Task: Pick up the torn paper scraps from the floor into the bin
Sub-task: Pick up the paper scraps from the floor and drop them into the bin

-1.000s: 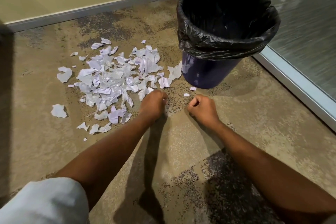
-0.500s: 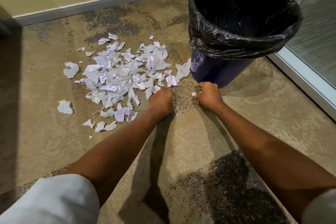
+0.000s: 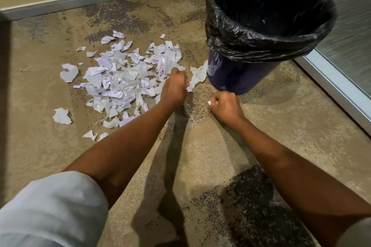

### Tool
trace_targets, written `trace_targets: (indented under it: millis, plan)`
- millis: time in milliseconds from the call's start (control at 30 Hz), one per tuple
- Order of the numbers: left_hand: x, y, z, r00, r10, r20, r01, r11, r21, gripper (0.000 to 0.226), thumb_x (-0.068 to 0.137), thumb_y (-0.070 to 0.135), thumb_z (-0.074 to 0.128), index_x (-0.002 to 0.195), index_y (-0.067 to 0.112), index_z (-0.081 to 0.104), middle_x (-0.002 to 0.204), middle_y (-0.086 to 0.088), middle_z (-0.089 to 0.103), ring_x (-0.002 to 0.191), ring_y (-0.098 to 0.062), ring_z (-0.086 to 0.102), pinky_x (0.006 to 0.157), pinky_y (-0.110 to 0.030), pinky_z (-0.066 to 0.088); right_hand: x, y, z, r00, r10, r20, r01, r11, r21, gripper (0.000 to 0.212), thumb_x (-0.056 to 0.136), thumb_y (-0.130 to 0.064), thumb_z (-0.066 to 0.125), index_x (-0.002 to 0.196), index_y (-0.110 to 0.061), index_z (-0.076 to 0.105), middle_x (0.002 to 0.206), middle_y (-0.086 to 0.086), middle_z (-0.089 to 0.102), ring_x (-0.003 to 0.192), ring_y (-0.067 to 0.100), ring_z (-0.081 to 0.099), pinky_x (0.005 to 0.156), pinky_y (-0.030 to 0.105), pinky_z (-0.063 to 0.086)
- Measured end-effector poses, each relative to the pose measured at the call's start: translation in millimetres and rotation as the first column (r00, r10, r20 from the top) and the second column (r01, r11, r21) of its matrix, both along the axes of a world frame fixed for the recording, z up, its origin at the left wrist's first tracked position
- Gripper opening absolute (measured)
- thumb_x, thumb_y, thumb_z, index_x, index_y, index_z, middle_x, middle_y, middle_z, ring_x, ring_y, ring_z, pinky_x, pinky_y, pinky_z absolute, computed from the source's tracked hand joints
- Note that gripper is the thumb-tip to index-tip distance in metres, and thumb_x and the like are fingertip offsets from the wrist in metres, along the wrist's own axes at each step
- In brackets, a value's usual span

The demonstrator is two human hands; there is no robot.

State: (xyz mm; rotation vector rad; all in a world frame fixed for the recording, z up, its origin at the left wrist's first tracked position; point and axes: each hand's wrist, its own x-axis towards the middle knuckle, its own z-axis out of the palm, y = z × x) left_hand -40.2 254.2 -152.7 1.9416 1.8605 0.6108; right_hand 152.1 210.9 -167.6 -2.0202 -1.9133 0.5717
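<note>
Speckled tan carpet floor (image 3: 60, 146) bore a pile of torn white paper scraps (image 3: 120, 78) beside a dark blue bin (image 3: 236, 74) lined with a black plastic bag (image 3: 261, 46). At the pile's edge the left hand (image 3: 174, 88) was curled, its hold unclear; the right hand (image 3: 225, 105) had its fingers pinching a small white scrap (image 3: 209, 102).

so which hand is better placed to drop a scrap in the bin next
Right. The right hand pinches a small scrap and sits just beside the bin; the left hand is curled at the edge of the pile.

The head camera looks forward and steeply down at nearby floor (image 3: 200, 146).
</note>
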Motion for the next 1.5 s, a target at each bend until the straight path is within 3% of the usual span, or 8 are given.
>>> trace_targets:
  millis: [233,433,567,800,967,1200,1333,1500]
  plan:
    - [0.7,5.9,-18.3,0.991,-0.117,0.06,0.123,0.986,-0.116,0.028,0.086,-0.015,0.064,0.085,0.013,0.064,0.105,-0.001,0.055,0.087,-0.012,0.056,0.077,-0.03,0.049,22.0,-17.7,-23.7,0.825,-0.413,-0.385,0.49,0.863,0.125,0.003,0.096,-0.026,0.074,0.096,-0.024,0.075,0.09,-0.003,0.073,0.081,0.017,0.071,0.073,0.039,0.064]
    - [1.6,12.6,-17.4,0.985,-0.122,0.118,0.136,0.983,-0.12,0.035,0.079,-0.019,0.065,0.085,0.016,0.06,0.096,-0.004,0.063,0.088,-0.023,0.063,0.07,-0.033,0.056,20.5,-9.6,-28.3,0.942,-0.276,-0.191,0.314,0.926,0.211,0.021,0.1,-0.021,0.074,0.12,-0.018,0.078,0.115,0.006,0.072,0.094,0.018,0.069,0.072,0.02,0.048]
    - [2.4,20.9,-17.2,0.98,-0.107,0.166,0.124,0.987,-0.098,0.036,0.079,-0.017,0.065,0.09,0.016,0.06,0.096,-0.004,0.067,0.091,-0.024,0.067,0.081,-0.049,0.063,14.5,-3.4,-25.9,0.991,-0.131,-0.014,0.131,0.962,0.24,0.038,0.097,-0.015,0.075,0.135,-0.012,0.072,0.123,0.008,0.074,0.108,0.023,0.069,0.092,0.027,0.051]
    - [21.0,39.8,-21.2,0.994,-0.097,0.058,0.101,0.992,-0.074,0.047,0.102,0.012,0.063,0.145,0.01,0.045,0.128,-0.022,0.066,0.112,-0.034,0.064,0.085,-0.037,0.048,15.5,1.1,-28.5,1.0,0.01,-0.02,-0.004,0.961,0.276,0.03,0.098,-0.008,0.07,0.128,-0.012,0.073,0.125,0.004,0.074,0.11,0.021,0.063,0.098,0.042,0.056]
    - [25.6,51.0,-34.3,0.988,-0.149,-0.037,0.144,0.983,-0.112,0.059,0.094,0.053,0.073,0.13,0.009,0.059,0.123,-0.02,0.066,0.115,-0.033,0.061,0.082,-0.036,0.041,20.9,0.9,-26.5,0.992,0.104,-0.073,-0.081,0.961,0.264,0.024,0.099,-0.009,0.069,0.121,-0.016,0.072,0.122,-0.001,0.071,0.108,0.019,0.06,0.097,0.041,0.053]
    - [22.7,48.1,-43.9,0.994,-0.103,-0.038,0.106,0.992,0.076,0.015,0.103,0.021,0.064,0.115,0.013,0.065,0.105,-0.017,0.072,0.091,-0.028,0.065,0.072,-0.034,0.044,18.6,12.1,-18.5,0.969,0.184,-0.167,-0.165,0.979,0.122,0.056,0.097,-0.016,0.073,0.149,-0.026,0.057,0.127,-0.005,0.064,0.108,0.014,0.06,0.101,0.038,0.053]
    - [19.8,46.3,-39.4,0.993,-0.114,-0.003,0.114,0.992,0.044,0.009,0.102,0.016,0.063,0.107,0.008,0.064,0.098,-0.015,0.071,0.083,-0.023,0.058,0.068,-0.032,0.037,7.5,19.5,-19.5,0.959,0.234,-0.163,-0.219,0.97,0.103,0.052,0.087,-0.031,0.087,0.135,-0.019,0.072,0.113,-0.002,0.06,0.105,0.017,0.06,0.096,0.037,0.055]
    - [14.2,35.4,-37.2,0.989,-0.147,0.035,0.148,0.988,-0.034,0.008,0.102,0.017,0.063,0.099,0.01,0.064,0.095,-0.012,0.071,0.086,-0.026,0.064,0.063,-0.029,0.039,-9.3,19.5,-20.1,0.979,0.199,-0.042,-0.191,0.971,0.147,0.003,0.09,-0.017,0.083,0.09,-0.015,0.081,0.1,0.0,0.063,0.09,0.018,0.065,0.084,0.038,0.058]
